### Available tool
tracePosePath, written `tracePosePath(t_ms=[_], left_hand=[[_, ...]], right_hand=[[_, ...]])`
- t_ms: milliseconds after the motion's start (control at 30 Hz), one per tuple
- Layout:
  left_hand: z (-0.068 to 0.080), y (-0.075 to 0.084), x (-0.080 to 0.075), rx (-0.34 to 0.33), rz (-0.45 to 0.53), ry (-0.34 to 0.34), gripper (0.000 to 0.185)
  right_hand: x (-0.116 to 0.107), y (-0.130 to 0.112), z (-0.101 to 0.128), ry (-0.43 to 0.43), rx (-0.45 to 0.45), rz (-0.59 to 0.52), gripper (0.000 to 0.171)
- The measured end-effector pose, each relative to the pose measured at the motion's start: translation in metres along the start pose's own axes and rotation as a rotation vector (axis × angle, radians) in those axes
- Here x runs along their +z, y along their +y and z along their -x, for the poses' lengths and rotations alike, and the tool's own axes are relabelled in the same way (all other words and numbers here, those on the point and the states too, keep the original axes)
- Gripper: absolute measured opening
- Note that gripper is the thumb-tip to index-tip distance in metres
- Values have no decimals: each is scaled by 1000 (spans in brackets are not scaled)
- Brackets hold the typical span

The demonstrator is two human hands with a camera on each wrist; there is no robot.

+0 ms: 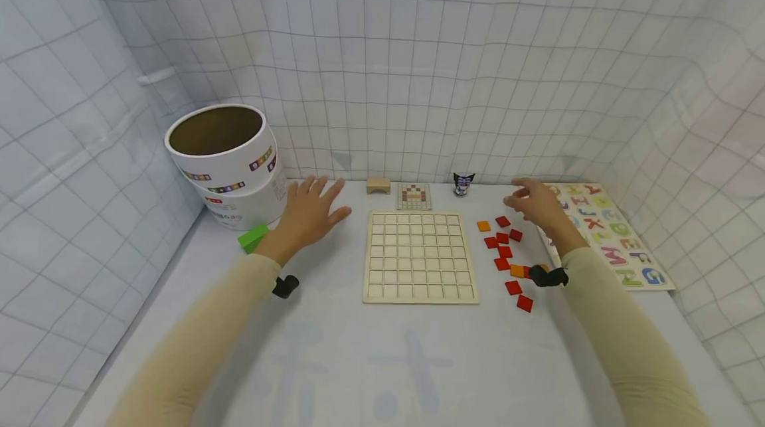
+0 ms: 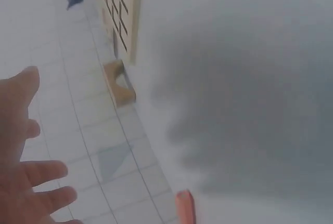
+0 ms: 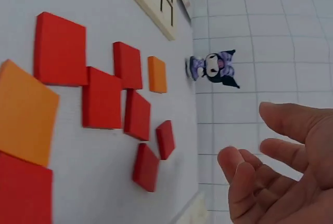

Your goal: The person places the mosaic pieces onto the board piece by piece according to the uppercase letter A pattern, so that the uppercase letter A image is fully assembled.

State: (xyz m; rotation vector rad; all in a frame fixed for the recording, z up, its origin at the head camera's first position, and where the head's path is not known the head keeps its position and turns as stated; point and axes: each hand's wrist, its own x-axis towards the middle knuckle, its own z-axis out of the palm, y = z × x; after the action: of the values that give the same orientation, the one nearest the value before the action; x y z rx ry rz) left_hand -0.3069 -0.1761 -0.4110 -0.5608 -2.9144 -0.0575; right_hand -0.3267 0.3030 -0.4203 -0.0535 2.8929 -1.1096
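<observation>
My left hand [image 1: 306, 213] hovers over the table with spread fingers and holds nothing. It is between a white bucket [image 1: 239, 178] and a pale wooden grid board [image 1: 365, 257] whose squares hold no tiles. Low by its wrist lies a green block [image 1: 254, 239]. My right hand [image 1: 540, 209], loosely bent and holding nothing, hangs above the near-left edge of an alphabet board [image 1: 648, 257]. Left of it several red tiles [image 3: 101, 99] and a few orange tiles [image 3: 157, 74] lie scattered, some touching. A card with a coloured grid pattern [image 1: 414, 196] lies just behind the grid board.
A small wooden arch block [image 1: 378, 185] stands by the back wall, left of the card. To the card's right is a black-and-purple figurine [image 1: 463, 184]. An orange-pink block [image 2: 185, 207] shows in the left wrist view. Grid-patterned cloth [image 1: 388, 68] encloses the back and sides.
</observation>
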Motion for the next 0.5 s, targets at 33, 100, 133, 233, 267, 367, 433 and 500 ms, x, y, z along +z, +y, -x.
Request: tracePosePath(t_ms=[33, 100, 133, 233, 267, 367, 433, 500], left_hand=[[7, 6, 2, 19, 29, -27, 71], [22, 19, 8, 67, 84, -75, 72], [29, 26, 11, 94, 105, -100, 72], [48, 44, 21, 145, 170, -180, 74], [53, 47, 25, 155, 181, -202, 74], [65, 55, 33, 161, 214, -232, 74], [70, 57, 38, 164, 221, -235, 74], [73, 57, 42, 168, 237, -239, 74]], right_hand=[[3, 5, -1, -46, 59, -52, 63], [9, 13, -4, -120, 162, -96, 61], [13, 16, -5, -139, 202, -87, 60], [24, 22, -7, -148, 253, -26, 57], [27, 23, -7, -144, 249, -3, 55], [35, 22, -6, -123, 232, 49, 48], [38, 20, -7, -106, 232, 57, 44], [40, 19, -9, -95, 232, 64, 42]])
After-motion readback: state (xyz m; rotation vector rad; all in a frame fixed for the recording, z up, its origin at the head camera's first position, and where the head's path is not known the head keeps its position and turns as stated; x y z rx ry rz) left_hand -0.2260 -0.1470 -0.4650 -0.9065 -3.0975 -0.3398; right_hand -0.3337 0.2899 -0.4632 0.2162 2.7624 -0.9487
